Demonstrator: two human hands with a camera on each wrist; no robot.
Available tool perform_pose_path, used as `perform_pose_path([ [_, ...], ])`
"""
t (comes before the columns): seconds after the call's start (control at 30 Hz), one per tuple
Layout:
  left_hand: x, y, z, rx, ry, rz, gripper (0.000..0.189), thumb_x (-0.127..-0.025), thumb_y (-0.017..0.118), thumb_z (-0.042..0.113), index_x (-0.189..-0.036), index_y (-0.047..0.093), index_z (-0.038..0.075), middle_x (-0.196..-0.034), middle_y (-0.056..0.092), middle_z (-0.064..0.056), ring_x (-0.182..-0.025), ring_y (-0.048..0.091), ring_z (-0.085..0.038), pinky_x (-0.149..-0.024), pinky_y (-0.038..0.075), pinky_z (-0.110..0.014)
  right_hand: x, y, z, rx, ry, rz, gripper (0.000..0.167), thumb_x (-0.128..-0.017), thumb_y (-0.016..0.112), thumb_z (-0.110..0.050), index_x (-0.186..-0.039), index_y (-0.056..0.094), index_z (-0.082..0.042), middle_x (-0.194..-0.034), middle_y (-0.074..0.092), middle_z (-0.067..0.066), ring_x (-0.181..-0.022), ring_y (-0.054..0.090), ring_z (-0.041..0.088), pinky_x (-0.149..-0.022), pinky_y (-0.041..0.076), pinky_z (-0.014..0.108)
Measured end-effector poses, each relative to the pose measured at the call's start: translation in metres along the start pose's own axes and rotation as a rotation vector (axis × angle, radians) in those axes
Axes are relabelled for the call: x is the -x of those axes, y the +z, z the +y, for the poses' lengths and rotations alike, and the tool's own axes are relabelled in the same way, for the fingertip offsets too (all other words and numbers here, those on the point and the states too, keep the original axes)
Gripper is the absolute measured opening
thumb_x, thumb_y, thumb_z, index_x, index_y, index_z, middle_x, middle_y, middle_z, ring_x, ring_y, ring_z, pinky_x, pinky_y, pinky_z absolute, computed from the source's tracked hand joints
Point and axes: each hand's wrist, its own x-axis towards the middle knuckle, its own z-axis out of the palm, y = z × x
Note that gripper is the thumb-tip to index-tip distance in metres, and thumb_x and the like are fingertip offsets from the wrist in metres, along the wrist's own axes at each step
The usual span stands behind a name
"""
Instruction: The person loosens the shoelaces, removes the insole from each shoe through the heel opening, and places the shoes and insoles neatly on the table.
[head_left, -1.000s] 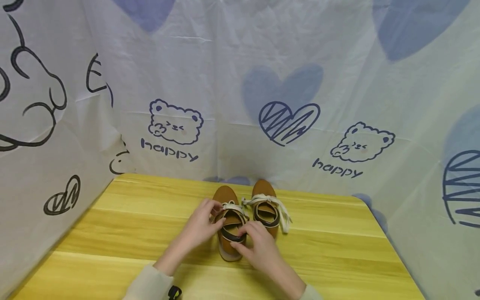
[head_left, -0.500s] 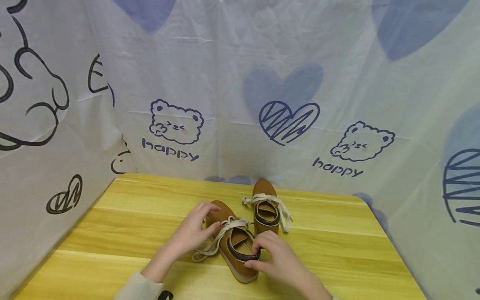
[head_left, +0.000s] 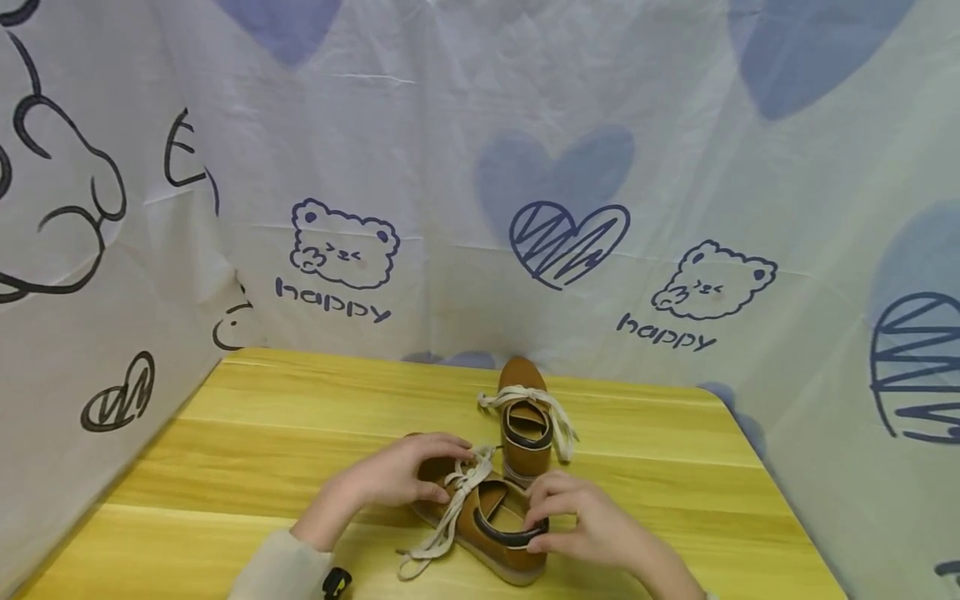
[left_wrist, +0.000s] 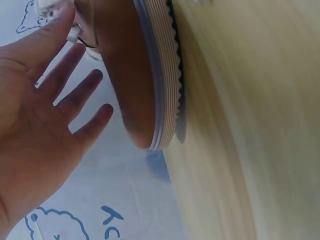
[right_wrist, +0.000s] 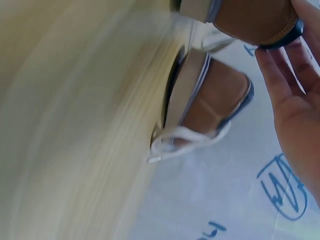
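A brown lace-up shoe (head_left: 480, 537) lies turned at an angle on the table, toe to the upper left, with a dark collar and pale laces (head_left: 465, 479). My right hand (head_left: 581, 512) pinches the collar at its heel between thumb and fingers, which the right wrist view shows too. Over the toe end hovers my left hand (head_left: 401, 471), its thumb near the laces. In the left wrist view its fingers are spread beside the shoe's side (left_wrist: 130, 65). Behind stands the matching shoe (head_left: 522, 375), its laces tied in a bow across the front.
The yellow wood-grain table (head_left: 262, 433) ends at a pale printed cloth (head_left: 450, 167) that hangs behind and at both sides. The second shoe's toe is close to that cloth. A small dark object (head_left: 337, 582) shows by the left sleeve.
The near shoe has come away from beside the other, toward me and to the right, its toe swinging left. Both hands moved along with it; one lace now trails on its near side.
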Motion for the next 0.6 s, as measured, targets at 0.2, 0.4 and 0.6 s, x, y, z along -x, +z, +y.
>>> perform_pose_path([
  [0.2, -0.002, 0.011, 0.005, -0.053, -0.008, 0.006, 0.050, -0.089, 0.084, 0.023, -0.136, 0.067, 0.021, -0.141, 0.062, 0.004, -0.133, 0.055, -0.022, -0.116, 0.042, -0.047, 0.016, -0.015, 0.000, -0.037, 0.102, -0.066, 0.013, -0.090, 0.082, -0.018, -0.102, 0.078, -0.021, -0.109, 0.072, -0.002, -0.120, 0.064, 0.027, -0.106, 0.053, 0.041],
  [0.4, 0.000, 0.020, 0.010, -0.095, -0.015, 0.055, 0.049, -0.086, 0.086, 0.032, -0.131, 0.069, 0.022, -0.135, 0.064, 0.008, -0.130, 0.056, -0.022, -0.115, 0.042, -0.050, 0.022, -0.019, -0.002, -0.095, 0.179, -0.044, 0.015, -0.093, 0.080, -0.014, -0.106, 0.078, -0.019, -0.115, 0.074, 0.001, -0.121, 0.065, 0.026, -0.109, 0.051, 0.041],
  [0.6, 0.000, 0.023, 0.011, -0.098, -0.018, 0.105, 0.049, -0.084, 0.088, 0.028, -0.129, 0.071, 0.022, -0.133, 0.065, 0.007, -0.128, 0.057, -0.022, -0.113, 0.044, -0.050, 0.002, -0.014, -0.004, -0.188, 0.341, 0.092, 0.021, -0.099, 0.074, -0.017, -0.120, 0.075, -0.015, -0.120, 0.072, -0.001, -0.113, 0.067, 0.018, -0.100, 0.056, 0.037],
])
